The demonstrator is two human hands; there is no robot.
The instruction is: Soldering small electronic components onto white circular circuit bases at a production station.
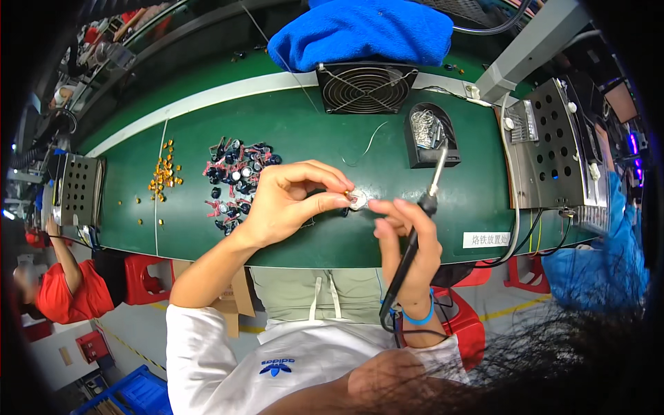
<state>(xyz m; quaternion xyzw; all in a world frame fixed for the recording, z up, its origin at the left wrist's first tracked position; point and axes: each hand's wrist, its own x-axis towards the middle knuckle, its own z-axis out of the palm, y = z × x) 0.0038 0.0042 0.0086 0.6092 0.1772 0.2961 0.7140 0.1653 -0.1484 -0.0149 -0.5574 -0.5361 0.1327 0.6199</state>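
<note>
Over the front of the green bench, my left hand (pixel 280 200) pinches a small part between thumb and forefinger. At those fingertips shows a pale, silvery round piece (pixel 358 200) with a bit of red on it; its exact kind is too small to make out. My right hand (pixel 418 252) is closed around a soldering iron (pixel 429 203), its metal tip pointing up and away from the piece. The right forefinger reaches to the round piece's right side. Left of my hands lies a heap of small dark round components with red wires (pixel 238 173), partly behind my left wrist.
Gold-coloured small parts (pixel 164 173) lie scattered farther left. A thin wire (pixel 366 145) curves behind my hands. Beyond stand a black tip-cleaner tray (pixel 413 155), a fan (pixel 366 90) and a blue towel (pixel 366 34). Perforated metal boxes (pixel 543 176) flank the bench; a person in red (pixel 76 294) sits left.
</note>
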